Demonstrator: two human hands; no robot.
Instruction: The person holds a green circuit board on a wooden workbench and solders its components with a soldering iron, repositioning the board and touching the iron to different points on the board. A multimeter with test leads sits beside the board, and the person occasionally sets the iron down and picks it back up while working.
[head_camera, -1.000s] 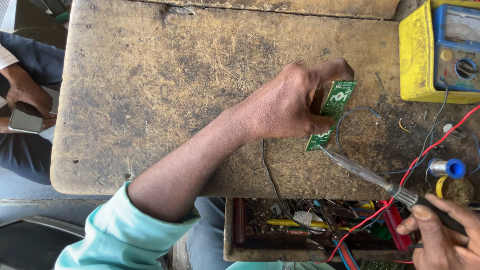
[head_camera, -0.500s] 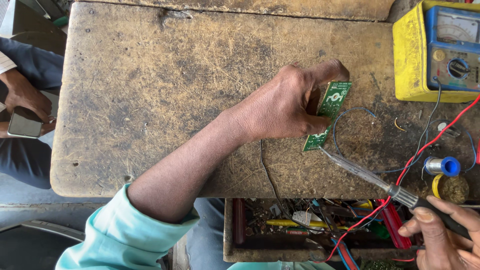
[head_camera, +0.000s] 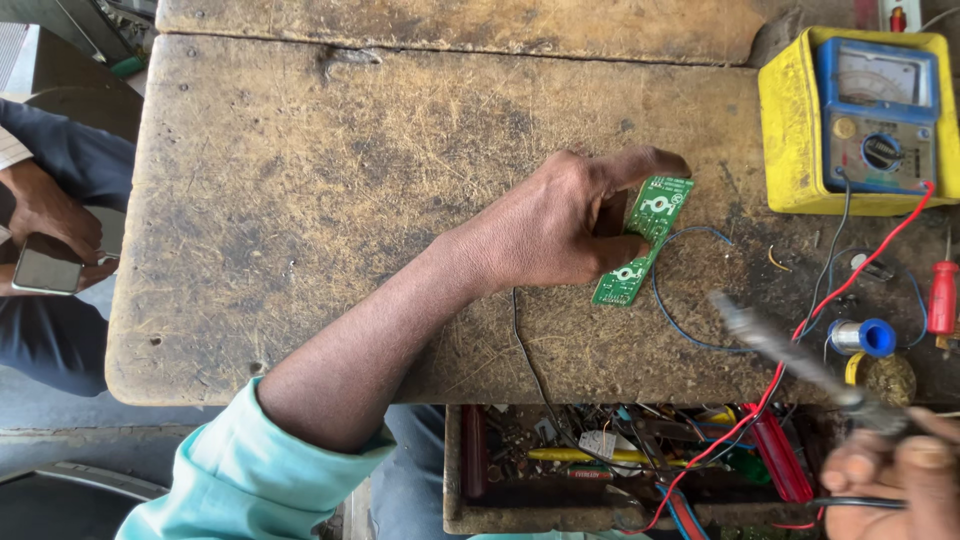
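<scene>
A: Where is the green circuit board (head_camera: 645, 240)?

B: On the worn wooden tabletop (head_camera: 330, 200), right of its middle and nearer the front edge than the back. It lies slanted, its upper end toward the back right corner.

A: Who has it?

B: The left hand (head_camera: 560, 225). It is closed on the board's left long edge, the forefinger stretched over the top end and the thumb pressing near the lower end.

A: And the other hand?

B: The right hand (head_camera: 890, 480) is past the front edge near the right corner, closed round the handle of a soldering iron (head_camera: 790, 355). The iron's shaft is blurred and slants up and left over the tabletop; its tip is near the board but apart from it.

A: What else lies around?

B: A yellow multimeter (head_camera: 855, 120) sits at the back right corner, its red lead (head_camera: 800, 345) and a black one trailing to the front edge. A blue wire (head_camera: 680, 320) loops from the board. A solder spool (head_camera: 865, 338) and a red-handled screwdriver (head_camera: 942, 295) lie by the right edge. Below the front edge, an open drawer (head_camera: 470, 470) holds mixed tools. At the far left, another person's hand holds a phone (head_camera: 45, 270).
</scene>
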